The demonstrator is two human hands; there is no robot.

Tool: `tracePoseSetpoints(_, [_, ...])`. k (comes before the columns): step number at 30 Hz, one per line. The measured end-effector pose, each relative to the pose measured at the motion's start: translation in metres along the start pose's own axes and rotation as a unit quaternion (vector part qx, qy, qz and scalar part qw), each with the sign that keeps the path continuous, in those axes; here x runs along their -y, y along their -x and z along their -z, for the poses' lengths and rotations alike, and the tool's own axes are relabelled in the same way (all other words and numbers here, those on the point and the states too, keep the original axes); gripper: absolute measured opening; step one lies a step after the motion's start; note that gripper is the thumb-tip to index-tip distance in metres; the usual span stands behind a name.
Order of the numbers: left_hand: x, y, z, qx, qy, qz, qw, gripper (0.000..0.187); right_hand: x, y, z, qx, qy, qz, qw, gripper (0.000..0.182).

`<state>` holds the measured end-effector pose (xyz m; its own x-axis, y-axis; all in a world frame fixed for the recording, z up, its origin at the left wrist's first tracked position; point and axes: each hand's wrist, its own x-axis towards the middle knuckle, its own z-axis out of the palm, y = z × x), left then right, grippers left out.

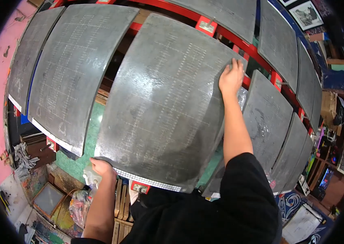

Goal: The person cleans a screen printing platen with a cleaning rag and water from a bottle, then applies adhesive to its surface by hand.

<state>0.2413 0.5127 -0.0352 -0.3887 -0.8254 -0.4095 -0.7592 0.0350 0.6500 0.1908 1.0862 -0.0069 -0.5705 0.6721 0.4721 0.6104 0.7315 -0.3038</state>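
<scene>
A large grey flat board (159, 101), shaped like a screen-printing platen, lies in front of me, marked with pale ruled lines and rows of small squares. My left hand (103, 167) is closed at its near left corner; some of the fingers are hidden. My right hand (231, 77) rests on the far part of its right edge, fingers stretched out along the surface. A white gridded strip (147, 180) runs along the board's near edge. Just below that edge is a red bracket with a metal plate (139, 188).
Similar grey boards stand at the left (72, 69) and right (265, 122), around a red metal frame (229, 38). Below on the left are a framed screen (48, 199), a plastic bag (79, 207) and wooden slats (120, 203). A clipboard (303, 223) lies lower right.
</scene>
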Motion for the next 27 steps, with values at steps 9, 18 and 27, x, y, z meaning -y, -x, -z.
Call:
tracePoseSetpoints(9, [-0.006,0.006,0.005,0.020,-0.004,-0.024,1.000,0.070,0.264,0.001,-0.095,0.116,-0.138,0.216,0.960,0.045])
tracePoseSetpoints(18, [-0.004,0.009,0.004,0.003,-0.024,-0.021,0.999,0.068,0.131,0.097,0.058,0.270,-0.143,0.272,0.912,0.042])
tracePoseSetpoints(27, [-0.004,0.010,0.003,0.000,-0.010,-0.043,0.999,0.065,0.155,-0.030,-0.061,0.103,-0.114,0.065,0.986,0.043])
